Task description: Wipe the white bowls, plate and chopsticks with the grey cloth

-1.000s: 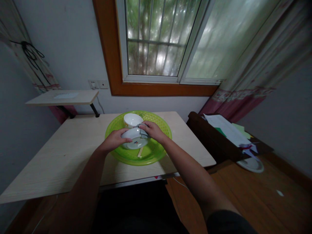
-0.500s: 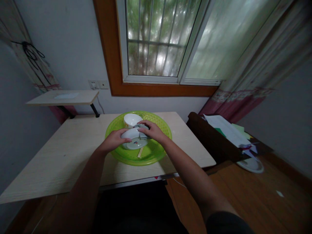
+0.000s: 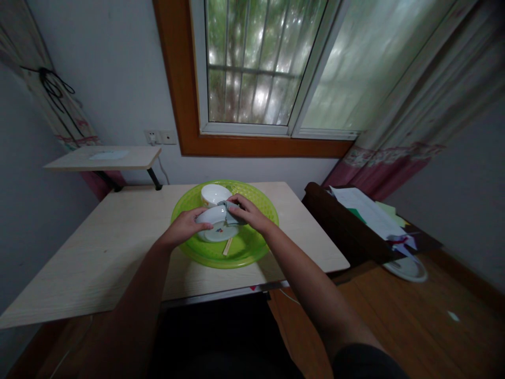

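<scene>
A lime-green plastic basin [image 3: 260,247] sits at the middle of a pale wooden table [image 3: 98,252]. Inside it, my left hand [image 3: 184,227] grips the near rim of a white dish [image 3: 212,215] that is tilted on edge. My right hand [image 3: 246,213] is closed on a grey cloth [image 3: 231,209] pressed against that dish. A white plate [image 3: 221,233] lies flat under the dish. Just behind stands a white bowl [image 3: 215,193]. A wooden chopstick end [image 3: 226,246] pokes out from beneath the plate.
A small raised shelf [image 3: 104,157] stands at the table's back left by wall sockets [image 3: 160,137]. A dark wooden chair or bench [image 3: 347,226] with papers [image 3: 366,208] stands to the right. A white plate [image 3: 408,267] lies on the wooden floor beyond it.
My right hand has shifted the grey cloth slightly over the tilted dish. My left hand keeps its hold in the same place.
</scene>
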A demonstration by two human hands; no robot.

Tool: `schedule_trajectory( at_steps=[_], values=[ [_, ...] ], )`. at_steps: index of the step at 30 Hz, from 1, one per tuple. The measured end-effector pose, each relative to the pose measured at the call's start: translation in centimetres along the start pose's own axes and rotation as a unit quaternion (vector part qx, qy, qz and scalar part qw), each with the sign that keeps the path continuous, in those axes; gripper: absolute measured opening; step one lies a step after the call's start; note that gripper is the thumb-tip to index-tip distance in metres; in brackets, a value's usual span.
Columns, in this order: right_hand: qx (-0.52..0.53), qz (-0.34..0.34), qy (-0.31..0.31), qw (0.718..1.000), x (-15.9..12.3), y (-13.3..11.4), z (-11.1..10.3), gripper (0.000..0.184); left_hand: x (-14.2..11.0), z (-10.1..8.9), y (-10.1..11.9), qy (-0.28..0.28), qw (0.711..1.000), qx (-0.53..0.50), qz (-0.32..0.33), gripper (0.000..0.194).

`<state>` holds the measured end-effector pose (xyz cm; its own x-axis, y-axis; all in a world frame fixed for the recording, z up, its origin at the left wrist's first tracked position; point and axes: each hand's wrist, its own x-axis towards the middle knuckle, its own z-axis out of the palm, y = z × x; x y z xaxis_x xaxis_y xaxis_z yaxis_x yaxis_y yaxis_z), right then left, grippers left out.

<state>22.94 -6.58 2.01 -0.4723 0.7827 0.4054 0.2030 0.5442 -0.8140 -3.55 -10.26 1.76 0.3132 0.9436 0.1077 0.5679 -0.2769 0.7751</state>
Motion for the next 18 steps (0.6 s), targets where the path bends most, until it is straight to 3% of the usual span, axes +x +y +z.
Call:
schedule_trajectory(
  at_steps=[6,13,18],
  values=[
    [-0.049,-0.025,-0.024,0.998,0.57,0.74,-0.06,0.042,0.10,0.03,-0.38,0.003,1.000,0.001,0.008,0.055],
    [-0.001,0.056,-0.035,0.998,0.63,0.95,-0.04,0.043,0.17,-0.06,-0.11,-0.006,1.000,0.003,0.006,0.056],
    [0.016,0.069,-0.034,0.997,0.58,0.93,0.04,0.043,0.06,-0.15,0.40,-0.014,1.000,-0.001,0.011,0.057]
  ],
)
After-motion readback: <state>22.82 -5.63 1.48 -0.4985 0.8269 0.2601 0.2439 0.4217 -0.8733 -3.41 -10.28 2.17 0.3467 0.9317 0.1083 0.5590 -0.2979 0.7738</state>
